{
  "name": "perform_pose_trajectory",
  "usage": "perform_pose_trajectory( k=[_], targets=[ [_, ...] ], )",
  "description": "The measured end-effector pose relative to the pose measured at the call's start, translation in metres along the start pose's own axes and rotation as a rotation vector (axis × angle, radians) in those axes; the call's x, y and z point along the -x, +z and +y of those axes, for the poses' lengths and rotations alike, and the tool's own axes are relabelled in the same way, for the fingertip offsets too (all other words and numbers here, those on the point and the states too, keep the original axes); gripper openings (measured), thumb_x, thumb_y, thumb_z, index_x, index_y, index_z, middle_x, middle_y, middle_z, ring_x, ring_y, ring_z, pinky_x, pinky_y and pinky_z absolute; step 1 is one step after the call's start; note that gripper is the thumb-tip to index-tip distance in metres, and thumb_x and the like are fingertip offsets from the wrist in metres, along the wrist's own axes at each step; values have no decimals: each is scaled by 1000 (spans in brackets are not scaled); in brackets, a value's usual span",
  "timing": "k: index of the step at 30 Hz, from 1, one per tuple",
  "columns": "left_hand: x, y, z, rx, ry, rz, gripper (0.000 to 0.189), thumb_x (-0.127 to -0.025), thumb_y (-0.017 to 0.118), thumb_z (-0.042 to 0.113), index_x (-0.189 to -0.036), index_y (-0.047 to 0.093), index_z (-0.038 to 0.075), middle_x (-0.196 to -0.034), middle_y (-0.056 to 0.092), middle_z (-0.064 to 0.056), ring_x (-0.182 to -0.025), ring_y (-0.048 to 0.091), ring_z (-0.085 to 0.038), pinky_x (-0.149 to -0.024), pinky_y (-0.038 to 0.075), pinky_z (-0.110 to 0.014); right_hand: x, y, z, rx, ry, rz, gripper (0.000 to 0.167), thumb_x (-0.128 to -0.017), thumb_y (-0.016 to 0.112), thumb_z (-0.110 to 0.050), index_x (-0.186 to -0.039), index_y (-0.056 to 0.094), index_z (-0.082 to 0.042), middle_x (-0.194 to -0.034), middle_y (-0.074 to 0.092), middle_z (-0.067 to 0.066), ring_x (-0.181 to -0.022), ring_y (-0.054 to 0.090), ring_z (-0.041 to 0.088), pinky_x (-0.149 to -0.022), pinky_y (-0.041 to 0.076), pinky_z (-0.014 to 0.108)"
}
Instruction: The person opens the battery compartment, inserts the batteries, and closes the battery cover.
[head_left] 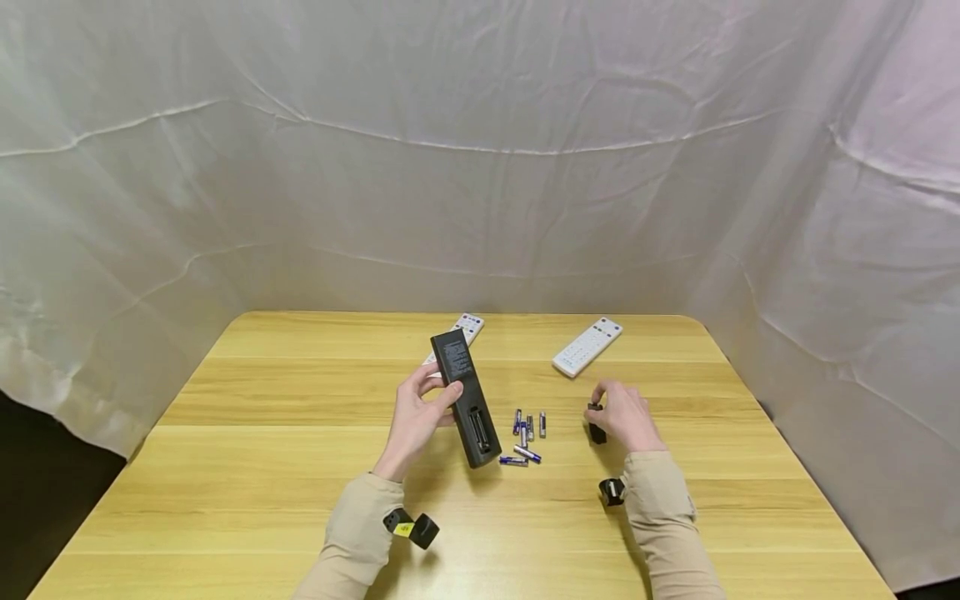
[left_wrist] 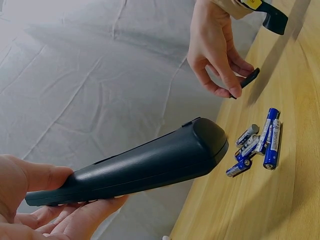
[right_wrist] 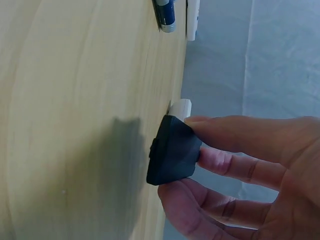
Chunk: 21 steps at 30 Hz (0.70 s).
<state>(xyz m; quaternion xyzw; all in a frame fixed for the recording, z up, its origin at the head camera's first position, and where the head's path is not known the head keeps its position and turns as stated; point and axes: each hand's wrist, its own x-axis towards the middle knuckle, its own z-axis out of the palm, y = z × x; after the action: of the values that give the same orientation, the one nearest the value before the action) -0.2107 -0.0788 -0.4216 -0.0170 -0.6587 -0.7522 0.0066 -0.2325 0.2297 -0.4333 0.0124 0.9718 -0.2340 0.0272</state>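
My left hand (head_left: 422,410) grips a black remote control (head_left: 463,367), thumb on its back and fingers under it. The remote's back faces up toward me, and its open battery compartment (head_left: 478,429) shows at the near end. In the left wrist view the remote (left_wrist: 145,162) appears side-on, raised over the table. Over at the right, my right hand (head_left: 626,414) pinches a small black battery cover (right_wrist: 175,150) between thumb and fingers, raised above the wood. Between the hands lie several blue and silver batteries (head_left: 527,452), loosely grouped on the table.
A white remote control (head_left: 587,347) lies at the back right of the wooden table (head_left: 285,400). Another white remote control (head_left: 471,327) is partly hidden behind the black one. Pale curtains (head_left: 480,208) hang along the back and sides. Each wrist wears a small black camera (head_left: 424,531).
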Motion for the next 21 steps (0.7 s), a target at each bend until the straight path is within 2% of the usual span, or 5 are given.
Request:
perform_pose_trajectory(
  k=[21],
  targets=[
    [-1,0,0,0,-1,6,47,-93,65,-1,-138,53,-4,-99,64,-10,-73,70,-12,-71,67,-39,-2,5,6,51,5,-39,15,-83,74,-13,-92,64,-5,-88,67,14,-73,53,24,-59,39,29]
  ],
)
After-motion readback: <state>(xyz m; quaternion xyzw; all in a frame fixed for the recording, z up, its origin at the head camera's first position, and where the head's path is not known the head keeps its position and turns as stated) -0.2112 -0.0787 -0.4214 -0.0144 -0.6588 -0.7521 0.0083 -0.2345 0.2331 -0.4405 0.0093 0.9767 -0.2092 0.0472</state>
